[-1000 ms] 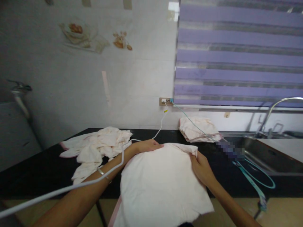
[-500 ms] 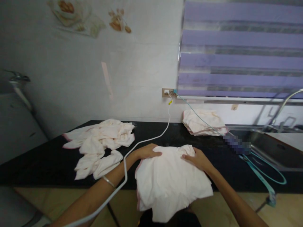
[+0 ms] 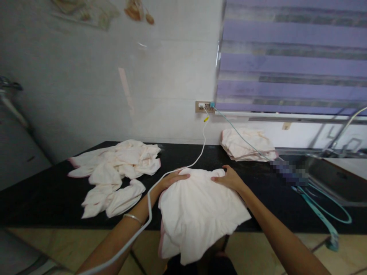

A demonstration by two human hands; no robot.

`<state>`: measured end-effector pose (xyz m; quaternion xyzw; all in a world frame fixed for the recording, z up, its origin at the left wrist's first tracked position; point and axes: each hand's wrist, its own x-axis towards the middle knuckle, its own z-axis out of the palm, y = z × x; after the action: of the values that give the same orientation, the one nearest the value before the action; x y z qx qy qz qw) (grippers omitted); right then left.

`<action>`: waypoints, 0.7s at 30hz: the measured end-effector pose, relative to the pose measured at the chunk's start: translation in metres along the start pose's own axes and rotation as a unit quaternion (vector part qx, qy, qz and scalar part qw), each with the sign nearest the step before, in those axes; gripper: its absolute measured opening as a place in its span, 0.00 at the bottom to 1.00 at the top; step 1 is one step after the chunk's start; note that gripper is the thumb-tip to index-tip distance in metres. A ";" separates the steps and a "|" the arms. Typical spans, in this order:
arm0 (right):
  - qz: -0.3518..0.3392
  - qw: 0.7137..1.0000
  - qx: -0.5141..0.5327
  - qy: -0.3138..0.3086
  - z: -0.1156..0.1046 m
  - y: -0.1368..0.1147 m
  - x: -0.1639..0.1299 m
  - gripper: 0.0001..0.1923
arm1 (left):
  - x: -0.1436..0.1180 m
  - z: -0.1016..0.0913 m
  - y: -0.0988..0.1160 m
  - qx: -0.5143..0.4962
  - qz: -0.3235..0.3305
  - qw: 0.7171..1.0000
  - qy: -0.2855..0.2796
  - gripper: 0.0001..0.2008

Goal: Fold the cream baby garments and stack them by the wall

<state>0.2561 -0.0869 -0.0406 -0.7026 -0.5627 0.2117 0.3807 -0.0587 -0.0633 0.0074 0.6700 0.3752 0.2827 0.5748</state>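
A white cloth (image 3: 200, 214) with a pink edge hangs from both hands over the front edge of the counter. My left hand (image 3: 173, 179) grips its upper left part, thumb on top and the other fingers hidden under the fabric. At its upper right, my right hand (image 3: 229, 178) pinches the cloth with the thumb over it. A heap of crumpled white cloths (image 3: 120, 164) with pink edging lies to the left on the counter. Toward the back right rests a folded stack of similar cloths (image 3: 248, 145).
The black counter (image 3: 183, 152) runs along a tiled wall. A white cable (image 3: 172, 172) from the wall socket (image 3: 204, 107) crosses over my left forearm. At right are a blurred-out item with a teal strap (image 3: 318, 214) and a steel sink (image 3: 332, 179) with a tap.
Both hands and the cloth have shifted slightly up and left in view. The camera has tilted a little. The heap and the stack stay where they were on the counter.
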 end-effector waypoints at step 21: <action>-0.229 0.962 0.037 0.146 0.002 0.007 -0.010 0.15 | -0.012 0.008 -0.002 -0.101 -0.054 0.991 0.076 0.38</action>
<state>0.2564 -0.0965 -0.0486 -0.5636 -0.6388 0.0344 0.5226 -0.0596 -0.0776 0.0043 0.5639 0.4227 0.3379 0.6239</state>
